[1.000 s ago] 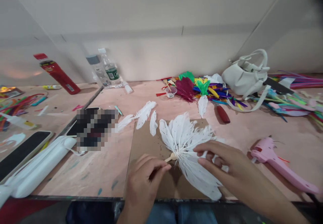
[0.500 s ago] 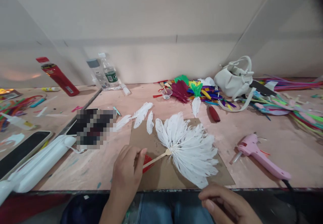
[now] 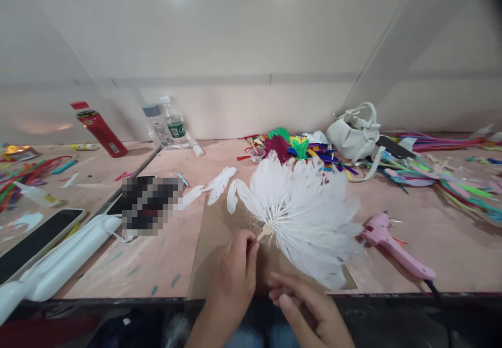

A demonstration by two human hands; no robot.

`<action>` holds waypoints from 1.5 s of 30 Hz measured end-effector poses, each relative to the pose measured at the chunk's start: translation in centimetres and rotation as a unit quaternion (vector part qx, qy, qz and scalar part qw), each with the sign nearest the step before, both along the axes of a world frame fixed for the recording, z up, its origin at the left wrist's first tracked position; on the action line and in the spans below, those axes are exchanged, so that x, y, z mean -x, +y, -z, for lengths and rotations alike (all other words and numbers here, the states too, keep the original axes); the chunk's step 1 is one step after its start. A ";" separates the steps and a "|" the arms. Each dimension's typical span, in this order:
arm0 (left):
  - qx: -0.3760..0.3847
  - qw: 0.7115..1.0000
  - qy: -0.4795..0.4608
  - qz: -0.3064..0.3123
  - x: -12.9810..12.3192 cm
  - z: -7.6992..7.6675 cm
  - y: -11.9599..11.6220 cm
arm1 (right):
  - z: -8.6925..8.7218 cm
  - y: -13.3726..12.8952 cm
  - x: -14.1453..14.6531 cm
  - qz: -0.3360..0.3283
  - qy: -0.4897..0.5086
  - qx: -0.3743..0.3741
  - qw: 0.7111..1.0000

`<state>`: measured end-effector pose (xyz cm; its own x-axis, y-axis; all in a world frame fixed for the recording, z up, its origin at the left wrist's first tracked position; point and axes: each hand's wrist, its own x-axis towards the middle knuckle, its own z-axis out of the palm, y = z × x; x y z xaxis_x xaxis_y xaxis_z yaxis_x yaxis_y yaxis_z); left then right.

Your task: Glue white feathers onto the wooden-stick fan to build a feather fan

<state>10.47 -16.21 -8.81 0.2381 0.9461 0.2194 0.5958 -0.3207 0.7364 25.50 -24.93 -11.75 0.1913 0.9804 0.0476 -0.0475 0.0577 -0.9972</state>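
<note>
1. The fingers of the left hand are closed in a pinch, and they hold a pale wooden stick.
2. The right hand is empty as far as I can see; its fingers are half curled, with a small gap to the thumb.
3. From the stick's wide end, a fan of white feathers spreads between 11 and 5 o'clock. It is over the brown cardboard; I cannot tell if it touches.
4. Counting from this stick's end, the left hand is between 7 and 8 o'clock, and the right hand at 5.
5. At 10 o'clock, some loose white feathers lie near the cardboard's far edge.
6. At 3 o'clock, a pink glue gun lies on the counter, just beside the fan.
7. Between 12 and 1, there is a pile of coloured feathers, partly hidden by the fan.
8. Farther, a white bag sits between 1 and 2 o'clock, and a red bottle leans at 10.
</note>
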 end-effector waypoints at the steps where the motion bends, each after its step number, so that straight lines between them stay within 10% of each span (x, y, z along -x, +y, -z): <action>1: 0.031 0.997 -0.067 -0.004 -0.6 -0.1 -0.6 | -0.2 0.6 0.0 0.025 0.003 -0.005 1.000; 8: 0.255 0.874 -0.414 0.010 -4.1 0.8 -3.3 | -2.2 4.5 -1.0 0.129 -0.023 -0.049 0.990; 17: 0.181 0.962 -0.202 -0.027 -1.5 -0.3 -2.2 | -1.1 5.5 -0.9 0.104 0.047 -0.025 0.993; 22: 0.129 0.955 -0.221 -0.147 -1.9 -1.2 -1.8 | -1.1 5.4 -0.5 0.049 0.051 0.038 0.997; 45: 0.216 0.925 -0.282 -0.131 -2.5 -1.0 -1.5 | -2.1 4.3 0.7 0.046 0.099 0.077 0.991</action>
